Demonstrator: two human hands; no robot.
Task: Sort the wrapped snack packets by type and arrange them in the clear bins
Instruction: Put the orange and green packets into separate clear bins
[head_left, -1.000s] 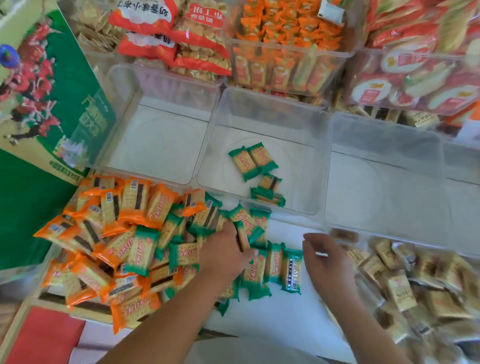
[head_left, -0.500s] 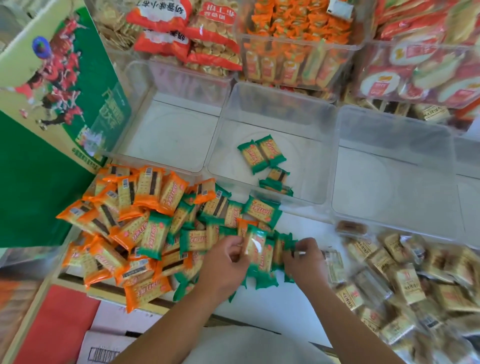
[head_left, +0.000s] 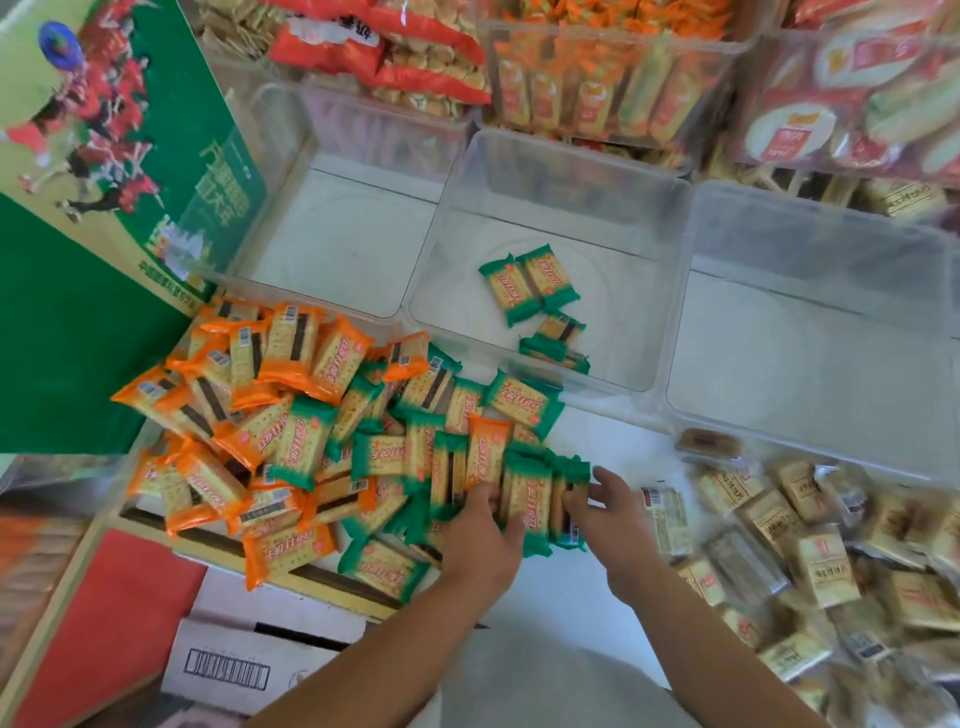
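The white surface (head_left: 597, 587) carries everything. At its 12 o'clock edge stand three clear bins: the left bin (head_left: 337, 244) and the right bin (head_left: 810, 338) hold nothing, and the middle bin (head_left: 613, 249) has the same four green packets (head_left: 535, 296) as a second ago, so nothing new has been dropped in.

The mixed heap (head_left: 291, 415) of orange and green packets spreads from 9 to 10 o'clock of the hands. The tan packets (head_left: 810, 551) lie at 3 to 4 o'clock, untouched.

What has changed is the hands. A second ago they were apart, with the right one idle near the tan pile. Now they have closed in from both sides on a green stack (head_left: 535, 493), several packets pressed together on edge.

The left hand (head_left: 480, 540) grips the stack's 9 o'clock end, thumb over a packet. The right hand (head_left: 613, 519) presses fairly straight fingers against the 3 o'clock end.

A batch of greens looks gathered and ready to lift toward the middle bin at 12 o'clock. One orange packet (head_left: 485, 449) leans on the stack's far side and may ride along.
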